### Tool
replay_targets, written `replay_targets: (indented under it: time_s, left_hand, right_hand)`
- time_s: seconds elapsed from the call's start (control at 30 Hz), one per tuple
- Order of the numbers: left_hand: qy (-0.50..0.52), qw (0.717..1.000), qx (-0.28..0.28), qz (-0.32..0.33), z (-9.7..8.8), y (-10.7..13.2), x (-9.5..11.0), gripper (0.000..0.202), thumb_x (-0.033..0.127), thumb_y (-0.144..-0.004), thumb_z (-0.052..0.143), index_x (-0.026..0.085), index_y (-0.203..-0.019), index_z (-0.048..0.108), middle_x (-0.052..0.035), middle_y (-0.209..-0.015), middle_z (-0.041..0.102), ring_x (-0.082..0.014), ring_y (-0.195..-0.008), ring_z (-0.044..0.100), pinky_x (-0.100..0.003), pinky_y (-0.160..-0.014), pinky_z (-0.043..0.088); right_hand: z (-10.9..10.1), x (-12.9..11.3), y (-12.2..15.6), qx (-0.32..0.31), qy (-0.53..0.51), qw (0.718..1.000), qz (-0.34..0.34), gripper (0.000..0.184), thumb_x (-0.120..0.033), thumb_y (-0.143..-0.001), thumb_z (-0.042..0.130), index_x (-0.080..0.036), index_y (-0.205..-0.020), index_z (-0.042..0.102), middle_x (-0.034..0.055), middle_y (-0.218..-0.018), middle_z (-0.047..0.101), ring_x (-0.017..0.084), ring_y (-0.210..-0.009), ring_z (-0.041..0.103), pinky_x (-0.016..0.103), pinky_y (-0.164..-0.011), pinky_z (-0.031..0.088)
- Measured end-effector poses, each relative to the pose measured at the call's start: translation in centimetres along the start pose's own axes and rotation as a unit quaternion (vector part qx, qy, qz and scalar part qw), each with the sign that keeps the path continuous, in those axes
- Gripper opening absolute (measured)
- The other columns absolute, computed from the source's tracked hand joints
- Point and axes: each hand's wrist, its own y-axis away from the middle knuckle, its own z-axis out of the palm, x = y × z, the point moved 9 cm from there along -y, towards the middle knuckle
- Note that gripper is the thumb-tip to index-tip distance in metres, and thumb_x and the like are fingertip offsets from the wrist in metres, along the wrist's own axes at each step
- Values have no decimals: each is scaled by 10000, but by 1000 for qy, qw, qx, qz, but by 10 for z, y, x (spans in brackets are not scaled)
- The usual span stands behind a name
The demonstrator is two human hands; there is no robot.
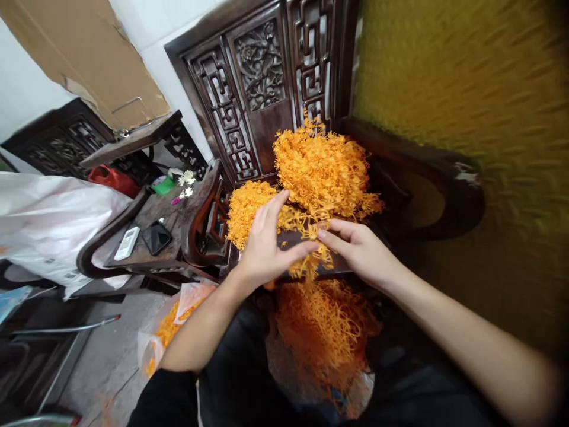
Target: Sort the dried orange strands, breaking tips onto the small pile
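A heap of orange plastic sprigs lies on the seat of a dark carved wooden chair. A smaller clump of orange sprigs lies to its left. My left hand hovers over the seat edge with its fingers spread, the thumb reaching right. My right hand pinches a strand of orange sprigs at its fingertips, close to the left thumb. More orange sprigs hang down into a pile below the seat, between my knees.
A second wooden chair at the left carries a white remote, a black phone and small white flowers. A white sack lies further left. A plastic bag of orange sprigs sits on the floor. Cardboard leans above.
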Motion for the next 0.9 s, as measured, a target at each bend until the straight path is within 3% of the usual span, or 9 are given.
replay_targets:
  time_s: [0.07,0.17,0.23,0.33,0.5,0.63,0.7,0.8,0.9]
  left_hand:
    - [36,995,-77,-46,21,3,-7,983,580,-807,827,255,-1608,361,-143,-1451,642,-279,-1158,711,-415,-963,609]
    - [118,979,-98,-135,38,9,-21,678,552,-889,757,248,-1457,546,-68,-1070,749,-168,-731,735,-283,-653,592]
    - [218,956,-64,-184,39,10,-31,523,546,-912,729,227,-1313,622,-31,-900,712,-151,-659,730,-236,-550,548]
    - [360,899,-24,-249,41,11,-45,488,566,-870,762,215,-1181,627,-9,-821,683,-157,-634,735,-222,-488,539]
    - [430,836,-1,-340,39,11,-66,369,460,-798,844,176,-905,634,5,-701,668,-85,-482,599,-164,-380,377]
    - [470,783,135,-386,9,7,-115,221,176,-818,756,158,-749,547,77,-546,515,-8,-370,360,-134,-356,196]
    - [473,766,200,-387,-8,6,-139,175,103,-859,663,157,-763,528,78,-560,511,-12,-387,387,-123,-372,236]
    - [482,767,126,-404,4,4,-145,135,106,-917,586,151,-802,531,-58,-849,736,-87,-614,658,-165,-504,479]
    - [497,778,15,-384,30,3,-122,101,84,-871,612,155,-899,546,-123,-1060,774,-143,-734,725,-218,-570,539]
  right_hand:
    - [7,-2,5,-8,20,1000,11,420,-592,-881,722,-198,-761,638,-19,-641,561,119,-558,442,256,-516,366]
    - [7,1,9,6,40,999,30,385,-553,-903,699,-186,-801,649,-4,-694,589,120,-596,455,256,-537,356]
    - [2,3,9,29,44,998,36,359,-532,-905,688,-181,-832,676,16,-752,631,137,-650,507,266,-578,383]
    - [-3,5,8,44,50,997,42,357,-535,-915,664,-186,-851,708,26,-782,655,147,-670,532,278,-606,392]
    - [-7,-1,7,41,95,994,32,475,-651,-857,700,-185,-772,736,26,-677,614,142,-593,481,292,-565,349]
    - [-49,0,9,157,110,981,37,473,-661,-809,753,-189,-789,750,2,-565,530,115,-477,374,288,-479,242]
    - [-66,6,10,196,79,976,56,488,-678,-769,788,-193,-786,737,-8,-549,505,110,-456,370,285,-460,236]
    - [-60,14,7,153,38,984,87,537,-714,-694,833,-191,-743,720,-18,-537,466,101,-459,364,278,-458,238]
    - [-42,15,5,105,45,989,92,594,-763,-659,828,-182,-735,730,-19,-539,458,87,-469,331,270,-464,197]
